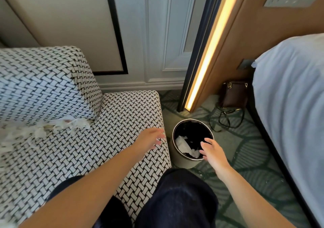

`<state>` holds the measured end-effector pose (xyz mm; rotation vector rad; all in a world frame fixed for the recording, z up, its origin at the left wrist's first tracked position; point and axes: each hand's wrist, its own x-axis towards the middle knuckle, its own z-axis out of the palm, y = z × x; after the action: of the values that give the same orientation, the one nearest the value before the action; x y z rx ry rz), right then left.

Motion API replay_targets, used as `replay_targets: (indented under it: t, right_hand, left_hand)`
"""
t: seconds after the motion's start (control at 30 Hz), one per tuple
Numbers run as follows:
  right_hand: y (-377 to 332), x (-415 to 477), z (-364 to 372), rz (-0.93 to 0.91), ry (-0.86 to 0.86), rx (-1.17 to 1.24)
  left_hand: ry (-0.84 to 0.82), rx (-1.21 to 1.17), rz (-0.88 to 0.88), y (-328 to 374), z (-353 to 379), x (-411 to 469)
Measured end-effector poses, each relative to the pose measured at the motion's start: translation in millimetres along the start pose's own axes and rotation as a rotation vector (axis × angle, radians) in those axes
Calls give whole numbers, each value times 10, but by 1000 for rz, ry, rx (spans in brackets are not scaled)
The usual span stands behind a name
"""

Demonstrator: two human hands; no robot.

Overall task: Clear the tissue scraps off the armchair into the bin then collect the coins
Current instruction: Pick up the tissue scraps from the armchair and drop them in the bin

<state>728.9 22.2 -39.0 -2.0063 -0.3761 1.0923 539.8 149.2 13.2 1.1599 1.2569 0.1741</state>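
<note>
One round bin (182, 163) holding crumpled tissue (184, 145), tissue scraps (73, 124) at the armchair (105, 148) seat's back edge, left hand (149, 139) and right hand (213, 150) spread, empty

Armchair seat (114, 122), tissue scraps (73, 124) at its nine o'clock; carpet (245, 157) bearing bin (182, 163), with handbag (234, 94) at bin's one o'clock.

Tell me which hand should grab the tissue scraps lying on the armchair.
Left. The left hand hovers open over the armchair seat, on the same side as the tissue scraps. The right hand is open over the bin, farther away.
</note>
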Motion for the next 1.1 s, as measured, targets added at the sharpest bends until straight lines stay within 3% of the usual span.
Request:
replay_targets:
  t: [0.3, 0.7, 1.1]
  right_hand:
    - [-694, -650, 425, -262, -107, -86]
    - [-1097, -1811, 1812, -666, -519, -422]
    - [-658, -2692, 3331, -778, -848, -555]
  left_hand:
    - [161, -105, 131, -190, -836, -704]
    - [456, -226, 238, -867, -2054, -1830]
    - [771, -417, 78, -2385, -2684, -2762]
